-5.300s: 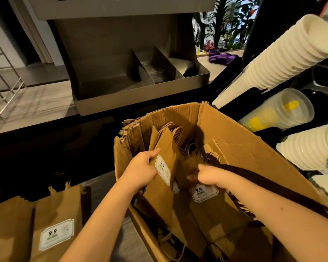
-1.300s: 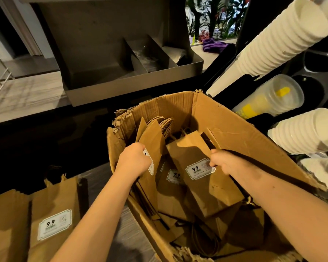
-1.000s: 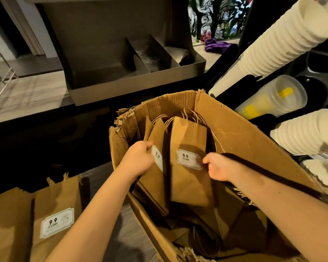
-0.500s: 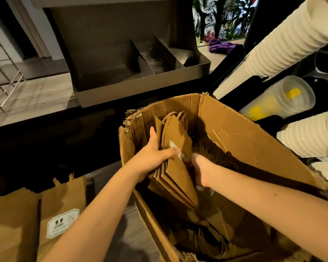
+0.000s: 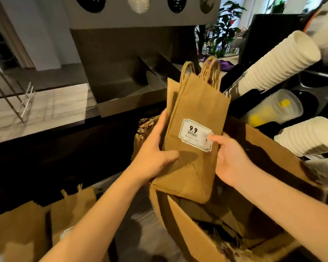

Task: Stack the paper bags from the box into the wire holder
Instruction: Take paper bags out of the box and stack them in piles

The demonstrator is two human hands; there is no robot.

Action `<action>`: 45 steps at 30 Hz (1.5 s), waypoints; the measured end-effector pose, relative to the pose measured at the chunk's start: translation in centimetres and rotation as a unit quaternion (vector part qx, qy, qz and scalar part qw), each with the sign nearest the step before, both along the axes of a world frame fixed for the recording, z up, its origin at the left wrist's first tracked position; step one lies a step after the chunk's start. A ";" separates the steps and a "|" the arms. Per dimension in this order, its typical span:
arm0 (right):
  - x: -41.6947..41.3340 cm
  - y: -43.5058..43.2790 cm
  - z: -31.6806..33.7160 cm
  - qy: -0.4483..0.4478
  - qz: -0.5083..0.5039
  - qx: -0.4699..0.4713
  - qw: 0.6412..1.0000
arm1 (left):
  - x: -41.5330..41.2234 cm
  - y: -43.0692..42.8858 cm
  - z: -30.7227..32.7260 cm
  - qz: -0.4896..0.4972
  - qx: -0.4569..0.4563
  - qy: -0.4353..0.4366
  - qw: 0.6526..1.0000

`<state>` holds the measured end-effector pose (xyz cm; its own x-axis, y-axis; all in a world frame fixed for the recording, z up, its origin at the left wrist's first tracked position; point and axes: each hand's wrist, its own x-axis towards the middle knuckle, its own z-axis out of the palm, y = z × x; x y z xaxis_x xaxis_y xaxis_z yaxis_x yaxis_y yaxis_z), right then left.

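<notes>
Matt brown kraft paper bags (image 5: pixel 197 103) carry a smooth white label (image 5: pixel 195 136), the box (image 5: pixel 197 242) is rough corrugated cardboard, and the tray (image 5: pixel 121 99) at eleven o'clock is dull metal.

Grey desk (image 5: pixel 140 233) and the cardboard box (image 5: pixel 193 239)

The box stands on the grey wood-grain desk, with upright paper bags (image 5: pixel 72 210) just left of it, their bases out of view. Beyond the box a higher pale ledge (image 5: pixel 51 108) carries a divided steel tray (image 5: pixel 133 103) and, further left, the wire holder (image 5: pixel 26 99).

The person's left hand (image 5: pixel 155 152) and right hand (image 5: pixel 229 159) were bare, as were both forearms as far as I could see.
</notes>
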<state>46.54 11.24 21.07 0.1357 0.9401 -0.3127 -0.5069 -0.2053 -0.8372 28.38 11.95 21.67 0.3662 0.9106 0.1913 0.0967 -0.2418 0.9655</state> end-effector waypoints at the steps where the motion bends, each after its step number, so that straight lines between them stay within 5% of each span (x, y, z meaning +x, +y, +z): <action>1: -0.6 -0.5 0.9 0.010 0.016 0.052 0.998 | -1.0 -0.3 0.2 -0.010 0.022 -0.005 1.000; 6: -6.4 -2.1 2.3 -0.178 0.110 0.197 0.958 | -7.5 -2.6 0.8 0.005 0.065 -0.023 0.998; 14: -17.9 -4.2 0.7 -0.457 0.130 0.242 0.846 | -14.8 -6.6 -6.1 0.309 -0.053 0.007 0.949; 21: -19.4 -4.0 -11.4 -0.455 0.177 0.085 0.869 | -14.6 -6.5 -16.0 0.299 -0.223 0.025 0.927; 26: -18.1 -4.7 -15.8 -0.376 0.151 -0.007 0.914 | -12.6 -7.4 -19.2 0.277 -0.172 0.099 0.940; 32: -17.4 -2.4 -16.2 -0.456 0.151 0.037 0.876 | -10.9 -7.2 -19.1 0.312 -0.220 0.053 0.923; 37: -17.8 -1.3 -19.0 -0.528 0.193 -0.062 0.825 | -9.8 -7.1 -19.4 0.321 -0.336 0.094 0.880; 45: -18.5 -1.2 -21.2 -0.511 0.198 -0.123 0.827 | -9.2 -7.9 -20.0 0.321 -0.383 0.116 0.858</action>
<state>28.06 10.04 -0.17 0.1436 0.8995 -0.4126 0.5881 -0.4129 -0.6954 19.22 4.06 1.65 -0.3109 0.7650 -0.5640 0.1835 0.6305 0.7542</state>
